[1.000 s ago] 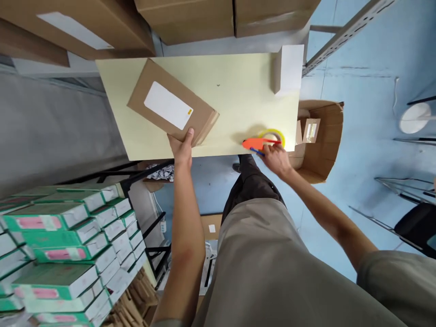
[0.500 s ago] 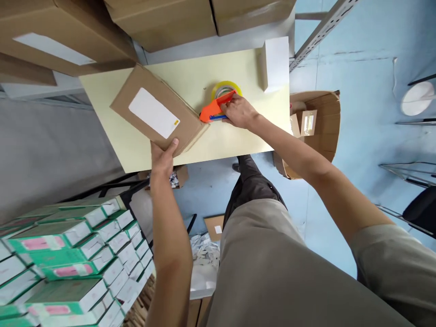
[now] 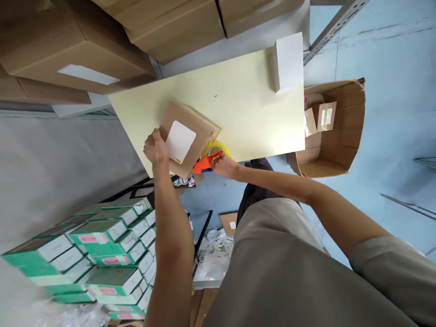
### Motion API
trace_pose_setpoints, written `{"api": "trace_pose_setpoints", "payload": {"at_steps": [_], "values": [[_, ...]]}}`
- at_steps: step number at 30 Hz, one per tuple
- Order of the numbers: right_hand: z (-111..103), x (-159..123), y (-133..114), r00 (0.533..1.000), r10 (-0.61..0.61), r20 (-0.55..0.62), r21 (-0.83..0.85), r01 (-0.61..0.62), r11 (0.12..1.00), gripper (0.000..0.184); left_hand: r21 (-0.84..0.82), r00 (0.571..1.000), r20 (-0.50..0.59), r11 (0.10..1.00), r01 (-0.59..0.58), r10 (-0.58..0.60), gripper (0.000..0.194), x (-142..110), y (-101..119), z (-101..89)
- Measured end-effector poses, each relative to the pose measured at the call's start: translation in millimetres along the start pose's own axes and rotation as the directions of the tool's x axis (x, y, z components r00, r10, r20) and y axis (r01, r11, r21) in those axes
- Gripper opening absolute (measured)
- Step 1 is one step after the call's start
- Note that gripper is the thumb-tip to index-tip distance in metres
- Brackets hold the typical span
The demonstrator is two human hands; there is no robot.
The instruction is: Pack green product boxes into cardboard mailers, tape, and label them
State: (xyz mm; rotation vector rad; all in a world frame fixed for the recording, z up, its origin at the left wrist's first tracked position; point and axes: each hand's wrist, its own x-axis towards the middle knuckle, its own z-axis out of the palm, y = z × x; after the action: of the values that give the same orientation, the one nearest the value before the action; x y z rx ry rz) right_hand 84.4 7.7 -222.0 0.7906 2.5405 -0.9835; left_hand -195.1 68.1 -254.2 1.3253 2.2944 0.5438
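Note:
A flat cardboard box [image 3: 200,136] with a white label lies slanted at the left of the pale yellow tabletop [image 3: 252,100], its near corner over the front edge. My left hand [image 3: 156,147] grips its left end, fingers curled and partly hidden. In my right hand [image 3: 225,165] is an orange tape dispenser [image 3: 203,164] with a roll of yellowish tape, the fingers wrapped round its handle. The dispenser's front end is against or very close to the box's near right side; whether it touches I cannot tell.
A white box [image 3: 289,63] stands at the table's back right corner. Beyond the right edge is an open carton [image 3: 340,136] with small boxes inside. Large cartons [image 3: 177,27] fill the shelf behind. Green and white boxes [image 3: 112,245] are stacked at lower left.
My right hand has brought the tape dispenser left from the table's right side to the box. My left hand has shifted to the box's left end, and the box has turned and come nearer.

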Motion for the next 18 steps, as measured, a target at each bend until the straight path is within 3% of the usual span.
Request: {"api": "trace_pose_setpoints", "payload": {"at_steps": [3, 8, 13, 16, 18], "values": [[9, 2, -20, 1.0, 0.009, 0.008, 0.034, -0.009, 0.999, 0.058, 0.116, 0.953, -0.249, 0.971, 0.209, -0.175, 0.037, -7, 19, 10.3], [31, -25, -11, 0.996, 0.048, -0.074, 0.039, -0.045, 0.998, 0.055, 0.324, 0.964, -0.209, 0.919, 0.224, -0.162, 0.04, -23, 46, 6.0], [47, -104, 49, 0.996, 0.059, -0.062, 0.02, -0.058, 0.998, 0.035, 0.4, 0.971, -0.14, 0.886, 0.235, -0.195, 0.047, -24, 57, 1.0], [37, -135, 99, 0.979, 0.171, -0.111, 0.011, -0.17, 0.985, 0.051, 0.4, 0.97, -0.154, 0.886, 0.235, -0.188, 0.046, -22, 56, 3.0], [22, -130, 127, 0.959, 0.232, -0.161, 0.012, -0.233, 0.972, 0.056, 0.403, 0.966, -0.172, 0.881, 0.249, -0.194, 0.044, -20, 54, 4.6]]}}
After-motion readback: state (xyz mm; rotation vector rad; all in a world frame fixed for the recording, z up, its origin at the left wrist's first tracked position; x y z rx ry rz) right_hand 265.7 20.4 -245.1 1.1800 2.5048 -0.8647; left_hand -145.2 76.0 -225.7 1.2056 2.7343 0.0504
